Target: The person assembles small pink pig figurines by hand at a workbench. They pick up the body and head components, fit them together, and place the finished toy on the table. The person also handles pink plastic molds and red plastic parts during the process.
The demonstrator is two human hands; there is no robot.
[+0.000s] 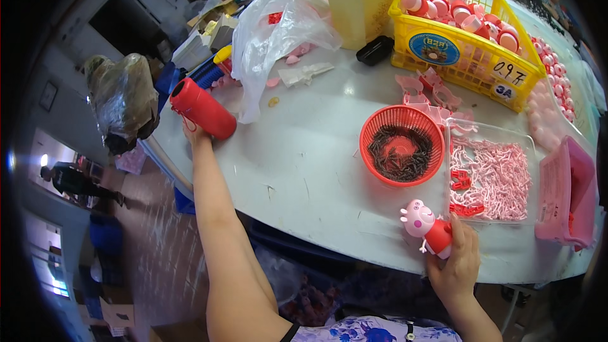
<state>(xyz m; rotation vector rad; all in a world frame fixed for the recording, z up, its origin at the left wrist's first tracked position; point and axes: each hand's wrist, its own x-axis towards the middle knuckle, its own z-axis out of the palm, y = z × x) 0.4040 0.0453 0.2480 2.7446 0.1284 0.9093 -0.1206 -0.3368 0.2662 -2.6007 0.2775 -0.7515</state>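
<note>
My left hand (196, 133) reaches far out to the table's left edge, wrapped around a tilted red bottle (212, 114) with a cord loop; the bottle hides most of its fingers. Near the front edge, my right hand (460, 261) grips a toy pig figurine (434, 233), pink-headed with a red body, lying at a slant with its head to the left. Just beyond the figurine stands a round red basket (437, 132) of small dark screw-like pieces. A clear tray (535, 180) beside it holds many thin pink parts and a few red ones.
Behind, a yellow crate (465, 66) is heaped with red and pink parts. Loose pink pieces (437, 92) lie before it, near a small black tray (375, 50). A pink bin (565, 193) stands at right. Plastic bags (278, 31) clutter the far left; a person (76, 177) is in the background.
</note>
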